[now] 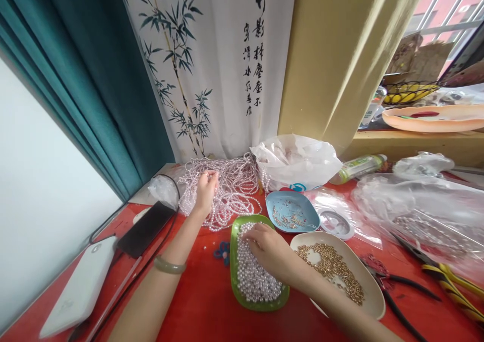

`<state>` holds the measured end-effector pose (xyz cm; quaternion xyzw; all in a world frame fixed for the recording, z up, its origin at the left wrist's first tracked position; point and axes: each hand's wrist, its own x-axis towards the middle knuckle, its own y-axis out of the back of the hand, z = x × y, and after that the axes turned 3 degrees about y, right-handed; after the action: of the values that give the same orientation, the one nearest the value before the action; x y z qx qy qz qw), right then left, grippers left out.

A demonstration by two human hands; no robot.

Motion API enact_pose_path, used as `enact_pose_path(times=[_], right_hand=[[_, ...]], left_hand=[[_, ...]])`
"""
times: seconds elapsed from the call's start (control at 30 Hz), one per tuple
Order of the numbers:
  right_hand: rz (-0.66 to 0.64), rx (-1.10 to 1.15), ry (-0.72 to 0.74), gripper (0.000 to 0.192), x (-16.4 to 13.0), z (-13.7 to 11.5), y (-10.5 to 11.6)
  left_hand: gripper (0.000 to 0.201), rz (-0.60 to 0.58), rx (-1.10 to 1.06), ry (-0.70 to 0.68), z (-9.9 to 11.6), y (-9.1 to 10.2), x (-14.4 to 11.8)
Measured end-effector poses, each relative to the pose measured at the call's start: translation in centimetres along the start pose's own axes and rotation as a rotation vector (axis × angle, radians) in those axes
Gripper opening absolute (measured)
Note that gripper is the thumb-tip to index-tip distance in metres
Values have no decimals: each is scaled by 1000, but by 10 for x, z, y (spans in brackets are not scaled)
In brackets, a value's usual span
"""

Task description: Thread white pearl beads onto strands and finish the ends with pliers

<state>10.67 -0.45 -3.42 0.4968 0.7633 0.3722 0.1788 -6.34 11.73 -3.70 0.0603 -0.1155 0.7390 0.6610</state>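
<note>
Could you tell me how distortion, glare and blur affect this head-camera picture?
Head view: wide-angle bending tilts the curtain and pillar; daylight overexposes the window top right; plastic bags glare; the left hand on pearl strands and right hand stay sharp.

teal curtain [94,80], bamboo scroll [212,65], barred window [446,9].

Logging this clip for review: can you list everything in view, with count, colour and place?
pearl strands: heap, white, table rear
green tray: one, loose pearls inside, centre
blue dish: one, small metal pieces, behind tray
cream dish: one, gold beads, right of tray
pliers: two pairs, red-black and yellow-handled, right
phone: one, black, left
plastic bags: several, clear or white, rear and right
left hand: on the strands, jade bangle on wrist
right hand: in the tray's pearls
</note>
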Motion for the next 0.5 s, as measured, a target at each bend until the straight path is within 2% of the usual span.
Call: enact_pose_path(times=[0.1,0.2,0.27,0.37,0.43,0.5], right_hand=[[40,15,60,31,2,-1,4],[79,216,21,28,5,1,7],[56,461,-79,23,7,3,8],[-65,1003,-316,21,9,5,8],[-153,1337,-438,24,10,8,7],[-174,1530,-480,23,11,12,5]], left_hand=[[18,-138,33,-18,10,-13,-12],[20,-260,80,-17,21,-26,-26],[21,-354,119,-11,29,-33,-35],[21,-482,219,-15,41,-42,-51],[19,-557,346,-63,45,-49,-63],[17,-639,528,-157,45,-56,-73]])
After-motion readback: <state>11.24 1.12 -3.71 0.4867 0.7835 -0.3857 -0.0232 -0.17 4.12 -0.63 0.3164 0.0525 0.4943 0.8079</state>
